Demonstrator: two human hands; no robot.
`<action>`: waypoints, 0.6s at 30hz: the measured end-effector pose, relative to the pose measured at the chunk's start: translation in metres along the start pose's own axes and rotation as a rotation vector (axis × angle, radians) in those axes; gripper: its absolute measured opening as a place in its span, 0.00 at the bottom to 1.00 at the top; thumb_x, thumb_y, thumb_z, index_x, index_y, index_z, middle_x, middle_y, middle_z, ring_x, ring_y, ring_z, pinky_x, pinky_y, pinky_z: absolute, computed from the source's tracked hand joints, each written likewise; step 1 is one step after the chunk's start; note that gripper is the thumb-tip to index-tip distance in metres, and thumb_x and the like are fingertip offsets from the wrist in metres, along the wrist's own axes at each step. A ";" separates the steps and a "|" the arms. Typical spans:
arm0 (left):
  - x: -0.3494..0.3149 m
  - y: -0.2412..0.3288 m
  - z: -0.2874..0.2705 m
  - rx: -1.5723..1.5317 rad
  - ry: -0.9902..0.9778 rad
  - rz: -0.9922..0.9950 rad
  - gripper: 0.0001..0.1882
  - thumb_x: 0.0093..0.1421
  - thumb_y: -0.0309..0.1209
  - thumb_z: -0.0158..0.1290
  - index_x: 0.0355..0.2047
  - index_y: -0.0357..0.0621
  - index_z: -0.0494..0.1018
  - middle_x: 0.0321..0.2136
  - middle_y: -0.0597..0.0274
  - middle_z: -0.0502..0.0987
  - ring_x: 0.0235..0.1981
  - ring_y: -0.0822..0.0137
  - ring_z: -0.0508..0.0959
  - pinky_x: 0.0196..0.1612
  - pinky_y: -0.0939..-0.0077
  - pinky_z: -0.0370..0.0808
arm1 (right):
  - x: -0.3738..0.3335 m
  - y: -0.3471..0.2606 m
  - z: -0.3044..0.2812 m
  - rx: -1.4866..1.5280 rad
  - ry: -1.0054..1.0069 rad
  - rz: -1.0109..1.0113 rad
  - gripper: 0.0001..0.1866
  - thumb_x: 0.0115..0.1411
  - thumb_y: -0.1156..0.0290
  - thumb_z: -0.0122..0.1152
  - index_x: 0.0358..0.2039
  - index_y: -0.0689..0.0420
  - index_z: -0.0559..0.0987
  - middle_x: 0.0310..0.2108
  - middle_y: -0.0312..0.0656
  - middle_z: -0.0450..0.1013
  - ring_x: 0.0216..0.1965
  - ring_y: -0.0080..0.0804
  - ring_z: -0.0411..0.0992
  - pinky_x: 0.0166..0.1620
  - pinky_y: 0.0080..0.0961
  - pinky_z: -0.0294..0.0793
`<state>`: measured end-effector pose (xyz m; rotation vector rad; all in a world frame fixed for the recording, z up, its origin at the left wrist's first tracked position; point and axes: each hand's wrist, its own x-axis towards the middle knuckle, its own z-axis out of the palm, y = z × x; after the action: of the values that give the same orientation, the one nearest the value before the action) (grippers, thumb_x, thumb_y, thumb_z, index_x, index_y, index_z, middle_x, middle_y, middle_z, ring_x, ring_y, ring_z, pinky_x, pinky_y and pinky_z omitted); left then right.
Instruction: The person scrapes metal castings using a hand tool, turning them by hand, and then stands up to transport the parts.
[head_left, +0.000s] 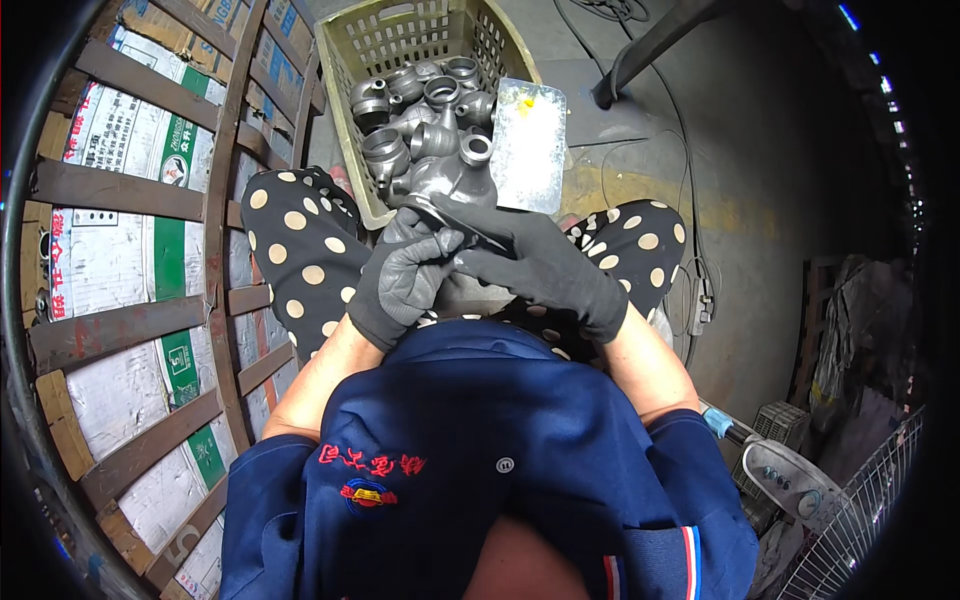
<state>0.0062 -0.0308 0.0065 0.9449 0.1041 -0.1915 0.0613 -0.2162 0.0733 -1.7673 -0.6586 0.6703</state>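
My left hand [405, 275] and my right hand [545, 265], both in dark grey gloves, meet in front of my lap. Their fingers are closed around the near end of a grey metal casting [455, 182], a rounded housing with a round pipe opening on top. A thin dark edge runs between the two hands; whether it belongs to the casting or to a separate piece, I cannot tell. Just beyond, a yellowish-green plastic crate [338, 120] holds several similar metal castings [385, 150]. The casting at my hands overlaps the crate's near end.
A pale, scuffed flat sheet [530, 145] with a yellow mark leans at the crate's right side. Left stands a rusty metal rack [222, 200] with cartons behind its bars. Cables [690, 200] cross the floor at right. A wire-caged fan [850, 520] is at lower right.
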 end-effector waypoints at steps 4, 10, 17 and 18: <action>0.003 0.006 0.000 -0.348 0.046 -0.192 0.14 0.59 0.14 0.47 0.44 0.41 0.68 0.38 0.59 0.75 0.42 0.66 0.78 0.47 0.68 0.79 | -0.017 0.020 -0.003 -0.054 0.065 0.036 0.23 0.60 0.66 0.58 0.54 0.61 0.74 0.37 0.49 0.77 0.36 0.32 0.75 0.43 0.27 0.73; 0.006 0.000 0.002 -0.400 0.054 -0.153 0.10 0.59 0.13 0.48 0.39 0.39 0.67 0.35 0.60 0.73 0.40 0.67 0.78 0.50 0.62 0.79 | -0.012 0.005 -0.004 0.054 0.170 0.089 0.21 0.61 0.68 0.56 0.53 0.63 0.74 0.36 0.49 0.77 0.35 0.29 0.75 0.41 0.26 0.73; 0.005 -0.007 0.005 0.048 0.032 0.155 0.14 0.58 0.13 0.50 0.45 0.33 0.67 0.39 0.54 0.76 0.41 0.65 0.79 0.46 0.73 0.79 | 0.006 0.027 0.010 0.054 0.268 -0.018 0.19 0.60 0.70 0.56 0.51 0.61 0.76 0.34 0.52 0.78 0.34 0.35 0.77 0.41 0.30 0.74; 0.005 -0.006 0.004 0.049 0.033 0.156 0.14 0.58 0.13 0.50 0.45 0.33 0.67 0.39 0.54 0.76 0.41 0.65 0.79 0.46 0.73 0.79 | 0.006 0.027 0.010 0.055 0.266 -0.018 0.19 0.60 0.70 0.56 0.51 0.61 0.76 0.34 0.52 0.78 0.34 0.35 0.77 0.41 0.30 0.74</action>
<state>0.0096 -0.0380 0.0033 1.0006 0.0561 -0.0347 0.0616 -0.2124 0.0445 -1.7578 -0.4687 0.4260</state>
